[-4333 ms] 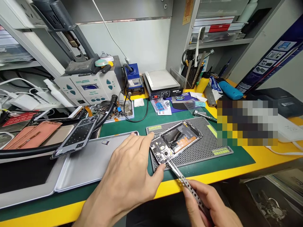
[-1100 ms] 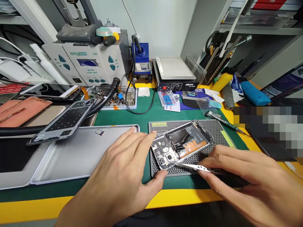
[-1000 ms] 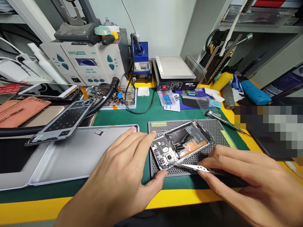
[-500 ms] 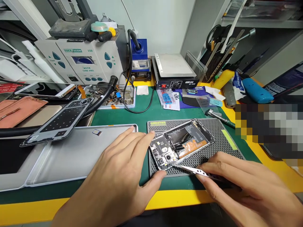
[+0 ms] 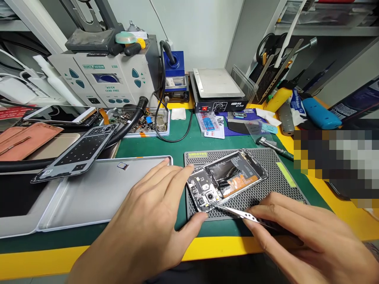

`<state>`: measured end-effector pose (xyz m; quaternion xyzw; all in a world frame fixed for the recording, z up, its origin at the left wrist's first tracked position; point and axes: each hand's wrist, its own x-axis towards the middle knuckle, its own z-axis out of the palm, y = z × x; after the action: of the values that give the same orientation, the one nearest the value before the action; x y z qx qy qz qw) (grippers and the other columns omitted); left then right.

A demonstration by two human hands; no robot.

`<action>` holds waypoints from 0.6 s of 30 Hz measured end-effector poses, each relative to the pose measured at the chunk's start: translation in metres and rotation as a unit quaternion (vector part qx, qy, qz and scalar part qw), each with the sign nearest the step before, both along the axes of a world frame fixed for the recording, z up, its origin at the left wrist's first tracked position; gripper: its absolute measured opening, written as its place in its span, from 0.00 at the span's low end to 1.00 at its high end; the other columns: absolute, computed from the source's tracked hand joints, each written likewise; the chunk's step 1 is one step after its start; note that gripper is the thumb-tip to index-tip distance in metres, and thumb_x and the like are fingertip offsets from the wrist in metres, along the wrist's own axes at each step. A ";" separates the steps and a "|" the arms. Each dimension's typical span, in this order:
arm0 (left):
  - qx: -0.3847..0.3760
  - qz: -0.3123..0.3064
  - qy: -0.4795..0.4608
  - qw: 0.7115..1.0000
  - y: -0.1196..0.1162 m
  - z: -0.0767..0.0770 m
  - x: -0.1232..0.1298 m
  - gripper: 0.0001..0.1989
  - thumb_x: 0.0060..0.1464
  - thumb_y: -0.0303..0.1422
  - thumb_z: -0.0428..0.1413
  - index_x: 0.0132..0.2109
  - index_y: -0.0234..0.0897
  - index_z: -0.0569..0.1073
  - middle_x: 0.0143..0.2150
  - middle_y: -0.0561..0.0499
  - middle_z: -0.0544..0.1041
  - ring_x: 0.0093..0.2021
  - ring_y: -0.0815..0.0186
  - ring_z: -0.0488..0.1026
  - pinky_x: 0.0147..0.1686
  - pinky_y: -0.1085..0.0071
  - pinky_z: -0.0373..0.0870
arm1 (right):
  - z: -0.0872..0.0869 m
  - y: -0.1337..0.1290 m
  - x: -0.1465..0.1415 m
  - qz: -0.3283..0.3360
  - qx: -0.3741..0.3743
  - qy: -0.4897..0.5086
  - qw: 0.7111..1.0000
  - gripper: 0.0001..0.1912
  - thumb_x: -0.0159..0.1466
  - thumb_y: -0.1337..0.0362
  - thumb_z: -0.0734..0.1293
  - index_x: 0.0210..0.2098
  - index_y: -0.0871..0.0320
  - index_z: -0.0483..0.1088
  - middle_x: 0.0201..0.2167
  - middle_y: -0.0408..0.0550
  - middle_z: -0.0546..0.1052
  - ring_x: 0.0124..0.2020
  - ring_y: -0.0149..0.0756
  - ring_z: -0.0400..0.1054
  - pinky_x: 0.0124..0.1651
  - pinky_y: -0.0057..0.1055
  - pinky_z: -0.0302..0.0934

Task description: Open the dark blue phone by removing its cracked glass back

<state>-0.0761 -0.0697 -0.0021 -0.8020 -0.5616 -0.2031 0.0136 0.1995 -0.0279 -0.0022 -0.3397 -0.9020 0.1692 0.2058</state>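
Note:
An opened smartphone lies at a slant on a grey honeycomb mat, its battery, orange flex cable and camera module exposed. My left hand steadies the phone's left end, with index finger at the upper corner and thumb at the lower one. My right hand pinches metal tweezers between thumb and fingers. Their tips rest at the phone's lower edge beside the camera lenses; whether they grip any small part I cannot tell.
On the left, a removed phone back panel overlaps an open white tray holding a SIM tray. Behind stand a hot-air station, a parts box and a heating plate. A screwdriver lies right of the mat.
The head view has shifted very slightly. Both hands keep their places, and the tweezer tips stay by the camera module with barely any movement.

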 end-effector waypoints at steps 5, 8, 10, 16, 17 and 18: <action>-0.008 0.003 -0.004 1.000 -0.002 -0.001 -0.001 0.30 0.59 0.40 0.60 0.64 0.33 0.64 0.60 0.45 0.75 0.66 0.56 0.66 0.70 0.60 0.60 | 0.000 -0.001 0.000 0.005 0.000 0.007 1.000 0.15 0.66 0.70 0.68 0.51 0.53 0.69 0.42 0.49 0.76 0.39 0.36 0.75 0.37 0.28 0.69; -0.010 0.007 -0.005 1.000 -0.003 -0.002 -0.002 0.31 0.59 0.42 0.60 0.65 0.33 0.64 0.61 0.44 0.75 0.67 0.54 0.65 0.69 0.58 0.62 | -0.002 -0.001 -0.004 0.010 -0.005 0.030 1.000 0.13 0.66 0.71 0.68 0.49 0.55 0.70 0.37 0.47 0.75 0.34 0.33 0.74 0.33 0.28 0.67; -0.007 0.009 -0.006 1.000 -0.003 -0.003 -0.002 0.32 0.59 0.42 0.60 0.65 0.33 0.63 0.61 0.44 0.74 0.67 0.53 0.65 0.68 0.57 0.63 | -0.002 -0.002 -0.008 0.024 -0.006 0.050 0.998 0.12 0.66 0.73 0.67 0.47 0.56 0.71 0.34 0.46 0.74 0.31 0.32 0.72 0.32 0.27 0.66; 0.002 0.010 0.000 1.000 -0.002 -0.003 -0.003 0.32 0.58 0.42 0.61 0.65 0.32 0.64 0.60 0.44 0.75 0.66 0.55 0.67 0.70 0.59 0.59 | -0.001 0.003 -0.007 -0.012 -0.017 0.046 0.999 0.09 0.65 0.69 0.70 0.45 0.54 0.74 0.33 0.46 0.77 0.30 0.35 0.73 0.31 0.29 0.67; 0.005 0.008 0.001 1.000 -0.002 -0.002 -0.002 0.31 0.58 0.41 0.61 0.64 0.32 0.65 0.60 0.44 0.75 0.66 0.55 0.67 0.70 0.59 0.59 | 0.000 0.006 -0.004 -0.020 -0.015 0.051 0.998 0.08 0.64 0.68 0.70 0.44 0.53 0.75 0.33 0.46 0.77 0.30 0.36 0.74 0.30 0.30 0.67; 0.009 0.006 0.001 1.000 -0.002 -0.002 -0.002 0.31 0.58 0.40 0.60 0.64 0.31 0.65 0.60 0.44 0.75 0.65 0.56 0.67 0.70 0.60 0.59 | 0.001 0.008 -0.002 -0.023 -0.014 0.061 0.998 0.08 0.64 0.67 0.71 0.42 0.53 0.75 0.33 0.46 0.77 0.30 0.36 0.73 0.30 0.29 0.67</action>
<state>-0.0783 -0.0714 -0.0036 -0.7988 -0.5644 -0.2069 0.0227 0.1974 -0.0197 -0.0014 -0.3524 -0.8771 0.1974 0.2598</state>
